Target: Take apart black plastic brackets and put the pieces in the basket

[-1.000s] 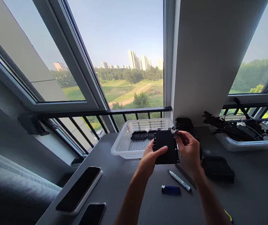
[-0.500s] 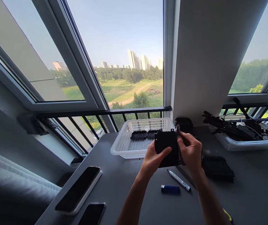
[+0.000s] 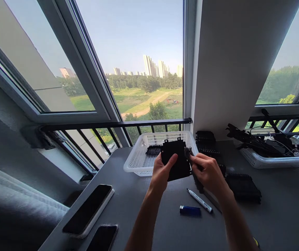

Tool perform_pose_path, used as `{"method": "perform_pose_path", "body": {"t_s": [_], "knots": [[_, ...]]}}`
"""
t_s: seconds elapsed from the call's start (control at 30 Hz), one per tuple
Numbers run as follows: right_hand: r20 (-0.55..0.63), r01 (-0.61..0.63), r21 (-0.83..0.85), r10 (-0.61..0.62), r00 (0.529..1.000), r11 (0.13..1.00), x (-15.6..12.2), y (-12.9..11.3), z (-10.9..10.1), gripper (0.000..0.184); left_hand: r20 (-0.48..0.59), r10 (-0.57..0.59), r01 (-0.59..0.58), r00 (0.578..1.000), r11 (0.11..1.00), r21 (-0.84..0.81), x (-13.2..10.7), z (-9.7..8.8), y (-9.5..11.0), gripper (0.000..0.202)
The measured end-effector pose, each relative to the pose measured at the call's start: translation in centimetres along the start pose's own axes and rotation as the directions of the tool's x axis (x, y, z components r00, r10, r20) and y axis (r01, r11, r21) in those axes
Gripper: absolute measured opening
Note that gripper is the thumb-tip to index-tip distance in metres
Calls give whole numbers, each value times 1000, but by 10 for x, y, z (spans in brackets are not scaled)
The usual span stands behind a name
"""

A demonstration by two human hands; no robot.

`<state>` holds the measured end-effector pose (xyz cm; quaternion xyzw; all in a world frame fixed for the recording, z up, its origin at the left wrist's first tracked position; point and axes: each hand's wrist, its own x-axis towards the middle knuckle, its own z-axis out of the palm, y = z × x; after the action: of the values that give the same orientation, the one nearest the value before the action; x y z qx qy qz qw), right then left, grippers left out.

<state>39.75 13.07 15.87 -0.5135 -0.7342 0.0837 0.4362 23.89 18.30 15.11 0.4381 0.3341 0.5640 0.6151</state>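
My left hand (image 3: 162,170) grips a flat black rectangular panel (image 3: 176,162) with small tabs along its edges, thumb across its face. The panel is raised, tilted slightly, in front of a white perforated basket (image 3: 136,164). My right hand (image 3: 208,170) is closed on a dark grey strip (image 3: 197,183), whose bunched upper end lies by the panel's right edge. The strip's lower part trails below my fingers; whether it touches the panel I cannot tell. Inside the basket lies a black ribbed part (image 3: 153,150), partly hidden by the panel.
Beneath my hands lie a white marker (image 3: 199,200) and a blue lighter (image 3: 190,211). More black parts (image 3: 243,188) sit to the right, others (image 3: 205,136) behind. Two phones (image 3: 88,209) (image 3: 102,238) rest at left. A second basket (image 3: 269,161) holds dark cables at far right.
Both hands have shifted left with the panel and the strip. The panel is now tilted and covers more of the basket; the strip's upper end has come lower and shows more fully.
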Motion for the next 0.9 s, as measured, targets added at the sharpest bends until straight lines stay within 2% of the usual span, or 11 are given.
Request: {"method": "perform_pose_path", "body": {"t_s": [0.17,0.3,0.43,0.53,0.63,0.73,0.77,0.83,0.9], "knots": [[97,69,-88,-60,993,994,-1,0,-6,32,16,-108,109,994,990,-92,5,-7,6,59],[158,114,-144,-91,983,983,-2,-3,-5,29,9,-134,135,991,984,-117,11,-14,8,55],[153,119,-150,-96,984,982,-3,-6,1,27,-9,-124,122,992,988,-91,13,-18,9,51],[120,71,-121,-56,991,990,-2,-3,1,23,38,-111,112,993,993,-40,12,-17,9,53],[48,-22,-14,22,999,1000,1,0,-5,22,27,-20,20,999,1000,24,15,-19,8,54],[18,-92,132,90,996,987,-1,-7,-12,24,-103,148,-129,984,976,173,24,-30,6,52],[60,-101,163,93,994,981,-2,-12,-12,24,-126,197,-161,972,954,252,27,-34,5,50],[221,-105,196,61,973,975,-7,-22,-9,28,-106,273,-210,956,892,400,29,-40,5,39],[407,-97,217,0,913,971,-13,-27,-3,32,-29,337,-277,941,816,507,27,-42,7,26]]}}
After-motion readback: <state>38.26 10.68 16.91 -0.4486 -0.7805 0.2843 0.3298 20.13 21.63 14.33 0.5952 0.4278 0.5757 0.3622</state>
